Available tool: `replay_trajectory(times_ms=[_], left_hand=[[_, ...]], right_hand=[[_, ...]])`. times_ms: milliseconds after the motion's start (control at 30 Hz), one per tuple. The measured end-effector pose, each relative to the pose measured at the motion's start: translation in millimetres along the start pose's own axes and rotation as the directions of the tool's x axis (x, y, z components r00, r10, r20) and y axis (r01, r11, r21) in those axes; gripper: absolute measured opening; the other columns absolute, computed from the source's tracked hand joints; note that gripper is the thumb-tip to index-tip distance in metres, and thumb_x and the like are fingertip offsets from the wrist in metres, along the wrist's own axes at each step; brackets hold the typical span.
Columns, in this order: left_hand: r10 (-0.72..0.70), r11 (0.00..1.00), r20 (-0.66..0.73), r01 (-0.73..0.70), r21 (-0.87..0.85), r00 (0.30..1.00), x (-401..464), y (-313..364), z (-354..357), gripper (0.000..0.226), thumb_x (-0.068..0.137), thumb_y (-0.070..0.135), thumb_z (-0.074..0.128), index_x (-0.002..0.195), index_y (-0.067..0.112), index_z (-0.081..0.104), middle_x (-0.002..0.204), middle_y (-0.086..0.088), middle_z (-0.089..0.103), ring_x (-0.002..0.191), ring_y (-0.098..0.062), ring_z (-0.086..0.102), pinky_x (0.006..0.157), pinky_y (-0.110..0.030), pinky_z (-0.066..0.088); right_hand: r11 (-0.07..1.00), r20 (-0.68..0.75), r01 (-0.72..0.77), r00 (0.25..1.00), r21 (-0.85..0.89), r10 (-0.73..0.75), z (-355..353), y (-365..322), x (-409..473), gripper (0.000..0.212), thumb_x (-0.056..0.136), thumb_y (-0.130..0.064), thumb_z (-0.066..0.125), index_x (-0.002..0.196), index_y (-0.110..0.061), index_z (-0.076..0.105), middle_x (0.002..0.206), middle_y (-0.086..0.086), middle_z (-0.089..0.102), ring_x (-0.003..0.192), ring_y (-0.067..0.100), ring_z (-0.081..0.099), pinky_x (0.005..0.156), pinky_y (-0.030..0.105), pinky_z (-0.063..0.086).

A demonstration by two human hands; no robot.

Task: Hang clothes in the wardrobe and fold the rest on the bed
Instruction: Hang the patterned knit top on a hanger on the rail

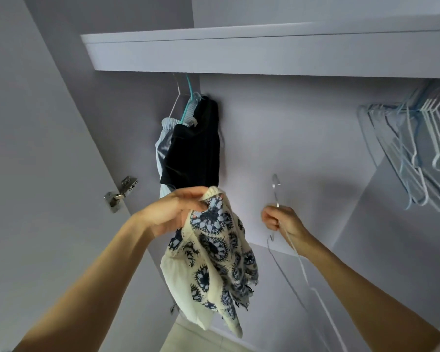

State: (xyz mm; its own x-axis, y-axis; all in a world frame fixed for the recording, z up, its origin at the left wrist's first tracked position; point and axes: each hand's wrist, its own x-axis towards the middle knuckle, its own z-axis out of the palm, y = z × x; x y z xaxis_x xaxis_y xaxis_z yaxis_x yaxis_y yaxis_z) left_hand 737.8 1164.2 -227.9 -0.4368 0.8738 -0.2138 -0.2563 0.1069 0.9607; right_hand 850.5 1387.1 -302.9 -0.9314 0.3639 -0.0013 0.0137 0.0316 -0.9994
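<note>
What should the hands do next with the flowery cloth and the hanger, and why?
Probably bring the two together and slip the hanger into the patterned cloth. The left hand pinches the cloth by its top edge, the right hand grips the bare hanger near its hook, and they are still apart.

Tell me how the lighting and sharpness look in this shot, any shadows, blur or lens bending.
Head view: soft, dim, bluish light; the right hand casts a blurry shadow on the wardrobe back panel; the shelf edge bows from wide-angle distortion; the patterned garment is sharp, the empty hangers softer.
</note>
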Motion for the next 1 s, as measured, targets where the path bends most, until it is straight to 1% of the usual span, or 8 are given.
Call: replay_trajectory(times_ms=[133,200,300,400,467,667,800,1000], left_hand=[[-0.020,0.990,0.087,0.008,0.140,0.996,-0.2,3.1,18.5,0.046,0.074,-0.007,0.050,0.118,0.004,0.058,0.118,-0.023,0.061,0.107,-0.033,0.061,0.089,-0.039,0.053],[-0.006,0.983,0.093,-0.011,0.183,0.996,-0.6,3.4,29.1,0.047,0.075,-0.009,0.049,0.119,0.002,0.058,0.119,-0.022,0.060,0.108,-0.032,0.061,0.088,-0.036,0.052],[0.084,0.932,-0.071,-0.053,0.358,0.994,-1.1,2.4,37.7,0.041,0.078,-0.017,0.047,0.107,0.007,0.064,0.106,-0.015,0.067,0.099,-0.024,0.065,0.084,-0.029,0.054],[0.318,0.504,-0.298,0.106,0.857,0.900,0.8,-8.3,31.0,0.035,0.079,-0.010,0.049,0.094,0.015,0.068,0.092,-0.003,0.063,0.086,-0.020,0.060,0.072,-0.021,0.046],[0.404,0.329,-0.362,0.236,0.914,0.840,2.4,-21.6,27.4,0.029,0.083,-0.002,0.048,0.098,0.014,0.067,0.094,-0.003,0.054,0.085,-0.024,0.058,0.065,-0.019,0.037],[0.441,0.300,-0.536,0.444,0.844,0.720,0.7,-40.5,6.5,0.030,0.089,0.008,0.050,0.117,0.014,0.058,0.116,-0.008,0.045,0.105,-0.031,0.050,0.081,-0.039,0.046],[0.400,0.300,-0.634,0.559,0.773,0.662,-10.0,-43.1,-6.4,0.044,0.088,0.006,0.048,0.131,0.016,0.046,0.120,-0.010,0.039,0.115,-0.031,0.042,0.085,-0.041,0.046],[0.396,0.316,-0.606,0.518,0.795,0.690,-5.1,-41.2,0.4,0.049,0.086,-0.005,0.041,0.132,0.012,0.043,0.120,-0.016,0.044,0.092,-0.041,0.056,0.076,-0.044,0.047]], right_hand=[[0.969,0.227,0.110,0.972,-0.223,-0.058,22.0,-15.4,-8.7,0.027,0.099,-0.012,0.041,0.112,-0.031,0.055,0.054,0.004,0.044,0.050,0.013,0.044,0.058,0.016,0.033],[0.940,0.247,0.155,0.966,-0.303,-0.079,32.9,-18.3,-14.0,0.019,0.099,-0.022,0.042,0.102,-0.025,0.060,0.055,-0.006,0.057,0.052,0.007,0.052,0.060,0.017,0.037],[0.878,0.122,0.192,0.981,-0.438,-0.154,34.5,-18.1,-15.5,0.033,0.099,-0.021,0.040,0.067,-0.020,0.049,0.050,-0.009,0.040,0.049,0.010,0.036,0.052,0.027,0.028],[0.801,0.020,0.179,0.979,-0.571,-0.204,22.1,-17.9,-15.6,0.039,0.099,-0.016,0.038,0.060,-0.019,0.034,0.054,0.001,0.033,0.053,0.018,0.033,0.054,0.032,0.026],[0.705,0.024,0.175,0.975,-0.687,-0.219,20.5,-19.6,-16.4,0.040,0.100,-0.017,0.034,0.060,-0.020,0.030,0.052,0.001,0.033,0.052,0.020,0.035,0.055,0.032,0.026],[0.639,-0.096,0.094,0.962,-0.764,-0.256,18.6,-31.3,-13.2,0.042,0.100,-0.018,0.031,0.058,-0.020,0.029,0.050,-0.001,0.035,0.047,0.010,0.037,0.056,0.029,0.025],[0.571,-0.271,-0.038,0.905,-0.820,-0.329,11.4,-29.6,-10.6,0.033,0.100,-0.018,0.028,0.075,-0.007,0.046,0.052,-0.001,0.045,0.053,0.024,0.047,0.069,0.035,0.040],[0.631,-0.482,-0.190,0.811,-0.753,-0.331,11.4,-26.6,3.0,0.033,0.101,-0.019,0.024,0.096,0.002,0.049,0.078,0.019,0.066,0.076,0.037,0.063,0.087,0.045,0.041]])
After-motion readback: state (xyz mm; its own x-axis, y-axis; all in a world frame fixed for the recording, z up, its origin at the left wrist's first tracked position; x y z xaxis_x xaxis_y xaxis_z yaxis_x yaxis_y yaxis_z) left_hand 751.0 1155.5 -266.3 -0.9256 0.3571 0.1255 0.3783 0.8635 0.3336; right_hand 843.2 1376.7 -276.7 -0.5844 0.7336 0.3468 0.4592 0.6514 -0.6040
